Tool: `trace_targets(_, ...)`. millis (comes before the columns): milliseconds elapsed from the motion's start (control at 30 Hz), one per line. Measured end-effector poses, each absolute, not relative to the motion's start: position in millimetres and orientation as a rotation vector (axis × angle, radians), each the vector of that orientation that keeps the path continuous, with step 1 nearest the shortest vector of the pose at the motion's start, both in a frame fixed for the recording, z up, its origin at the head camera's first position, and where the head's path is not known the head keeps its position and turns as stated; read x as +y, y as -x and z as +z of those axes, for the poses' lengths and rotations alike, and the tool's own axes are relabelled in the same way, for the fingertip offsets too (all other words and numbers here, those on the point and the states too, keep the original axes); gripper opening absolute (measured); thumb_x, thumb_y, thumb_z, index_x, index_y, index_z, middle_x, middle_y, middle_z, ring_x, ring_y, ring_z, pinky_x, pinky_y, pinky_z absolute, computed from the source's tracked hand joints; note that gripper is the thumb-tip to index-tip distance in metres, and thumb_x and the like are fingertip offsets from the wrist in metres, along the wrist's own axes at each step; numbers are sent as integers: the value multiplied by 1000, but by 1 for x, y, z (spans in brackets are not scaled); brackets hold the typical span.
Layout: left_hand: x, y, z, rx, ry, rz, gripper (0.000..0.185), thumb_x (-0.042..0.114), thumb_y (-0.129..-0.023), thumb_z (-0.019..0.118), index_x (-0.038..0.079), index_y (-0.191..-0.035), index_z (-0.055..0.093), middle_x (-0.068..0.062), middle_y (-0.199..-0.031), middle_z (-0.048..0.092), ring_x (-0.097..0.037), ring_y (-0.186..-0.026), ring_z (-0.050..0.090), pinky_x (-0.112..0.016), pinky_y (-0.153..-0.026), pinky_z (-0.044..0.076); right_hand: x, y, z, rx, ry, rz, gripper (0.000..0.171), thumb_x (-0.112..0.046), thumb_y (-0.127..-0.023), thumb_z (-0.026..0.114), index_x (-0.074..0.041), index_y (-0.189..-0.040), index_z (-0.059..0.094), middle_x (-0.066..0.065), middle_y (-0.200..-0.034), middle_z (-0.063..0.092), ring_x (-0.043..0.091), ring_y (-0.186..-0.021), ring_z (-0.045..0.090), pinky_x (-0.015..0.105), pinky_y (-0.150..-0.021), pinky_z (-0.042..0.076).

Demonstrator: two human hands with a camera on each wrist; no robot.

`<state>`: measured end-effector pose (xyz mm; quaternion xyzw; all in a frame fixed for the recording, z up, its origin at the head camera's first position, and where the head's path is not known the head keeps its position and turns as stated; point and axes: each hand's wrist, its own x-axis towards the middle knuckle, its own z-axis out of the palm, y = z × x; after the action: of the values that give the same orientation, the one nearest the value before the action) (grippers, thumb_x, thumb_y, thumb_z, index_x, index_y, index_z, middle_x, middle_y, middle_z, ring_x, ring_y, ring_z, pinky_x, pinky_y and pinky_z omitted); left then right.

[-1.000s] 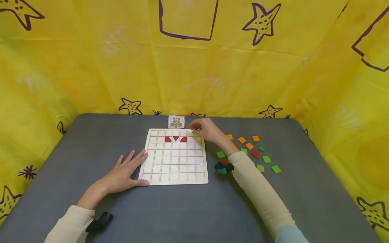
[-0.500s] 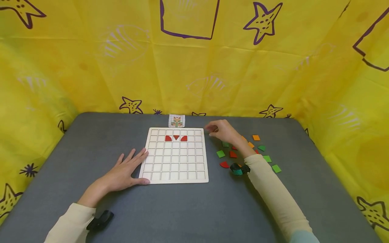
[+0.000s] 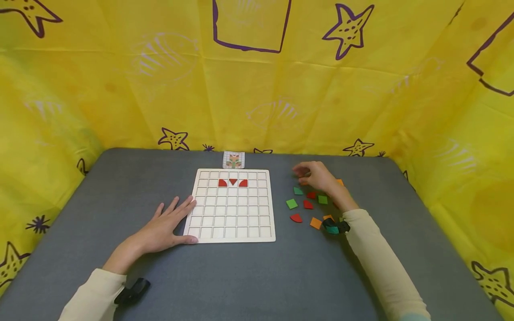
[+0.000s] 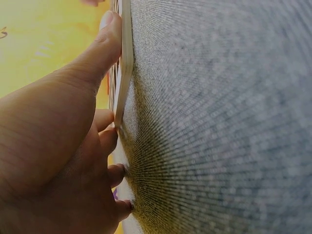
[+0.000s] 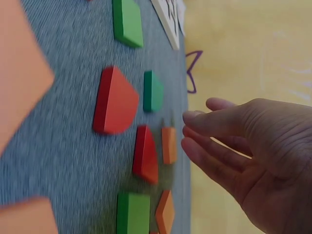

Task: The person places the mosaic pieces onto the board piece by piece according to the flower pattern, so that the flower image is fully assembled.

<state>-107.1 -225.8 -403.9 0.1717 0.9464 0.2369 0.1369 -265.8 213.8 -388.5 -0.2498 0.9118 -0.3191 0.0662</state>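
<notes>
A pale square grid board [image 3: 232,211] lies on the table with three red pieces near its far side: a triangle [image 3: 233,181] between two quarter-round pieces. My left hand [image 3: 162,228] rests at the board's left edge, fingers spread, with the thumb at the near corner. To the right of the board, my right hand [image 3: 317,175] hovers above the far part of the loose pieces. Its fingers are loosely bent and hold nothing in the right wrist view. Close under them lie an orange tile [image 5: 169,145] and a dark green piece [image 5: 154,91].
A small printed card [image 3: 234,160] with a coloured grid pattern lies beyond the board. Several loose red, green and orange pieces, such as a red one [image 3: 296,218] and a light green tile [image 3: 292,203], lie scattered at right. Yellow cloth [image 3: 257,89] hangs behind the table.
My right hand has moved right, from the board's far right corner to above the loose pieces. My left hand has stayed at the board's edge.
</notes>
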Motion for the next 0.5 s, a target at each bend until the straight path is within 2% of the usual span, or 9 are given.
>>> trace_targets(167,-226,108,-405,2740,-500,682,108,66,-76,69,9,-156,25,-14,-163,16,-49,-146,4,-69,-110,-2,226,265,-389,2761,770,-933,37,10,-82,72,7,-119,65,22,-113,68,37,-106,65,48,-90,53)
trace_targets(500,-226,107,-404,2732,-484,694,108,66,-76,70,10,-156,25,-14,-163,17,-49,-146,4,-69,-110,-3,231,258,-390,2739,717,-903,36,11,-85,68,8,-120,65,23,-114,68,38,-107,64,48,-91,52)
